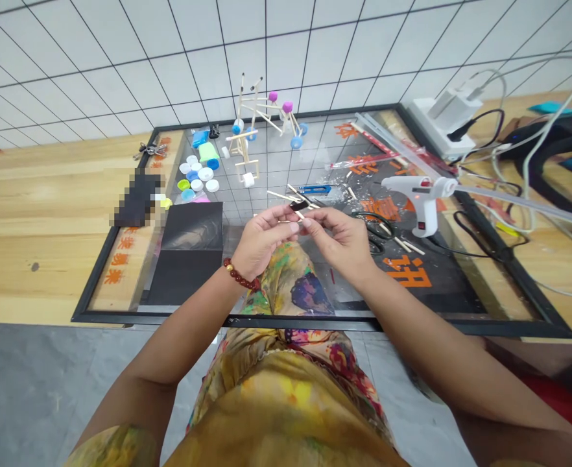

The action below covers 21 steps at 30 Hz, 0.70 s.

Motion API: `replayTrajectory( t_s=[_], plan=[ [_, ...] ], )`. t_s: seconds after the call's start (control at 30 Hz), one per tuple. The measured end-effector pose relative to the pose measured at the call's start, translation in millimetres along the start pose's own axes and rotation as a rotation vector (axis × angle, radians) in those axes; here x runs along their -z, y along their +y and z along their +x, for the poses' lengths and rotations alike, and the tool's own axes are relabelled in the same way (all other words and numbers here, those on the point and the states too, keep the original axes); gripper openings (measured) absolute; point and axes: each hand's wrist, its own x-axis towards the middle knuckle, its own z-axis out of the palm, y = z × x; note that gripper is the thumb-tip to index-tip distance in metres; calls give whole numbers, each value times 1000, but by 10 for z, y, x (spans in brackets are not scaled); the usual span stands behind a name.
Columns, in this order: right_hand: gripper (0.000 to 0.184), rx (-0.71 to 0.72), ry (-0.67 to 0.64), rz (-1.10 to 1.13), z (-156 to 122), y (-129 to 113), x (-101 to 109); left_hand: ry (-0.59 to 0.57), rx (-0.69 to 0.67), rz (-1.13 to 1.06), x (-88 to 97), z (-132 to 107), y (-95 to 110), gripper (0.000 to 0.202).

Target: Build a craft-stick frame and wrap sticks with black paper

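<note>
Closely observed: a small black piece (298, 205) is pinched between the fingertips of the left hand (261, 239) and the right hand (340, 241), held above the lap. A red bead bracelet (240, 274) is worn on the left wrist. Scissors (376, 233) and a white hot glue gun (425, 200) are laid rightward on a black-framed mat (315, 322); bottle caps (199, 175) and wheeled stick models (266, 113) are seen beyond

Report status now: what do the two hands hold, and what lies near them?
Left hand and right hand pinching small black piece. Black-handled scissors beside right hand.
</note>
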Motion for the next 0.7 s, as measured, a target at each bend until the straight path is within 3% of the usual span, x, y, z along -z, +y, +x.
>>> replayTrajectory(
  t_s=[0.23, 0.33, 0.47, 0.5, 0.63, 0.7],
  plan=[
    [20, 8, -16, 16, 7, -31, -100, 42, 19, -13, 26, 32, -82, 14],
    [22, 54, 12, -73, 1, -103, 5, 56, 53, -124, 42, 37, -26, 10],
    [16, 39, 94, -445, -228, -150, 529, 66, 129, -235, 50, 51, 36, 1],
    [17, -16, 118, -530, -312, -133, 707, 76, 146, -249, 47, 54, 42, 1],
    [16, -457, 262, -744, -503, 28, 1344, 87, 181, -273, 19, 56, 38, 5],
    [18, -539, 313, -790, -433, 131, 1524, 79, 188, -276, 8, 51, 32, 7]
  ],
)
